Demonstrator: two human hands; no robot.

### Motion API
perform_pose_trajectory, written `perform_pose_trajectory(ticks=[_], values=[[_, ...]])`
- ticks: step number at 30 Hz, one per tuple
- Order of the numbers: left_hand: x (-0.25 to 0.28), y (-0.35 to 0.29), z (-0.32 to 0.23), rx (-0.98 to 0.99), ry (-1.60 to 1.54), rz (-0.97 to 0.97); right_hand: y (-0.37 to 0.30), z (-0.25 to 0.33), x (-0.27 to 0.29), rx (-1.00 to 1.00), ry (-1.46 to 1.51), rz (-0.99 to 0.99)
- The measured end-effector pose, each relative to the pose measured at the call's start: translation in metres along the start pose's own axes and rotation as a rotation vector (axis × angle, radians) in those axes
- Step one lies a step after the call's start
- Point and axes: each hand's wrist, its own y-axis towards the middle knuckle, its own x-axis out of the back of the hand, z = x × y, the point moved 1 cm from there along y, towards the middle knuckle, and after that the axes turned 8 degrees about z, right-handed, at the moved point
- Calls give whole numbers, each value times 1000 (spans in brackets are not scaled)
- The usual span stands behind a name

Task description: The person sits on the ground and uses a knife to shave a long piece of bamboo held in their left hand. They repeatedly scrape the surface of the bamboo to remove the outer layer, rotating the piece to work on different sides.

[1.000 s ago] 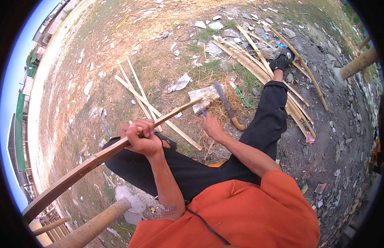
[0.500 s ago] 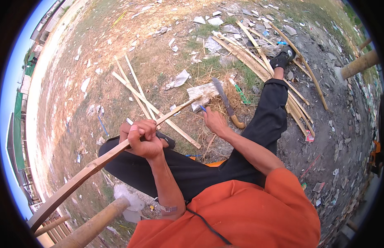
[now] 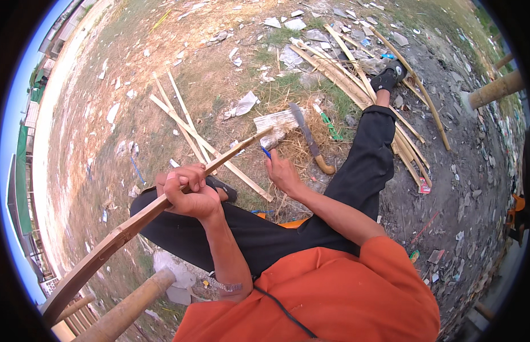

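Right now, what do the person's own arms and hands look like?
The left hand and right hand are bare, with no gloves. Both forearms are uncovered below short, loose orange sleeves. Near the left elbow is a small, patterned dark mark, possibly a tattoo.

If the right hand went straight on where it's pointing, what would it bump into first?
Probably the long wooden strip in the left hand, near the strip's tip, though depth is hard to judge.

Left grip [image 3: 188, 192] clenched, right grip [image 3: 283, 174] curled
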Motion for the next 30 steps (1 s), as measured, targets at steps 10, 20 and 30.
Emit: perform_pose_trajectory(ticks=[10,20,30], values=[[-22,0,1,-134,84,-21,14,13,-6,-21,48,-27],[-20,-5,5,-179,91,159,3,45,20,64,93,36],[-28,-3,6,-182,103,176,40,-50,-8,-166,-119,46]])
